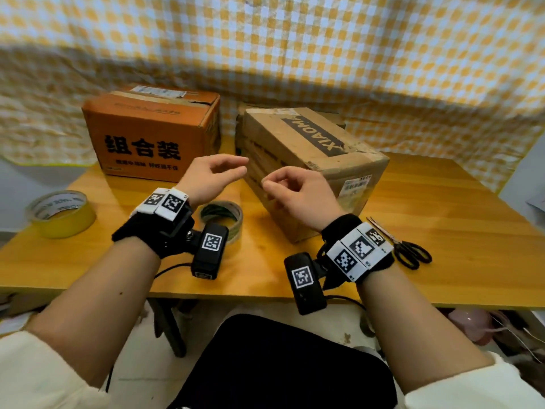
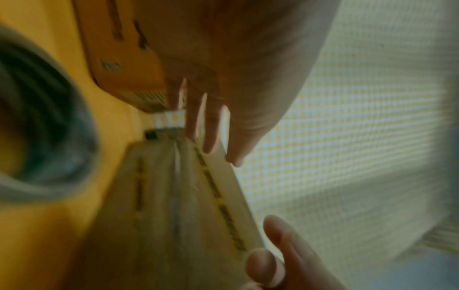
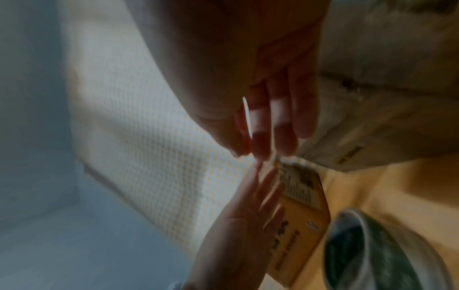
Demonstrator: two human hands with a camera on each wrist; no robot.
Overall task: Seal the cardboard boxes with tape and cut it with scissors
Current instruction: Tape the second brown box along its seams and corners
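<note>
Two cardboard boxes stand on the wooden table [image 1: 442, 231]: an orange box [image 1: 147, 134] at the back left and a brown box [image 1: 309, 163] to its right. A clear tape roll [image 1: 222, 219] lies in front of them, below my left wrist. Black scissors [image 1: 404, 249] lie to the right of the brown box. My left hand [image 1: 236, 168] hovers between the boxes with relaxed fingers [image 2: 211, 127] and holds nothing. My right hand [image 1: 274, 185] hangs beside the brown box's near corner, its fingers [image 3: 268, 133] loosely curled and empty. The hands face each other, a small gap apart.
A yellow tape roll [image 1: 60, 214] sits near the table's left edge. A yellow-checked cloth [image 1: 295, 54] hangs behind the table. The table's front edge is close to my lap. Both wrist views are blurred.
</note>
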